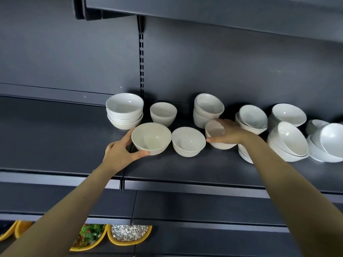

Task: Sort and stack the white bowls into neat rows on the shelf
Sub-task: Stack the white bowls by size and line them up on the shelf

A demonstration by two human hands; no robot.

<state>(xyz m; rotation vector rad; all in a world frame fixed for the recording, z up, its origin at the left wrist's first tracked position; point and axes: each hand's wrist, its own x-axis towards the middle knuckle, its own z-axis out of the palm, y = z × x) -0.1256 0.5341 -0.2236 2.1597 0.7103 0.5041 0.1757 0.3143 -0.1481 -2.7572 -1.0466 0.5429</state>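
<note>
White bowls sit singly and stacked on the dark shelf point(185, 169). The left hand point(118, 154) grips the front-left bowl point(151, 138) by its wall. The right hand point(227, 131) clasps the small bowl point(216, 135) from above, covering much of its rim. Judged glazed ceramic: rigid, slick, chippable, so best held at the wall or rim. The leaning stacks point(289, 143) cannot be counted. One half-hidden bowl point(244, 154) lies behind the right forearm, and the farthest stack point(328, 143) is cut off by the frame edge.

One head cam, wide-angle, faces fwd at the shelf point(185, 169) from close in front; upper shelf point(222, 12) overhead at top of view, yellow trays point(128, 243) at btm edge.
</note>
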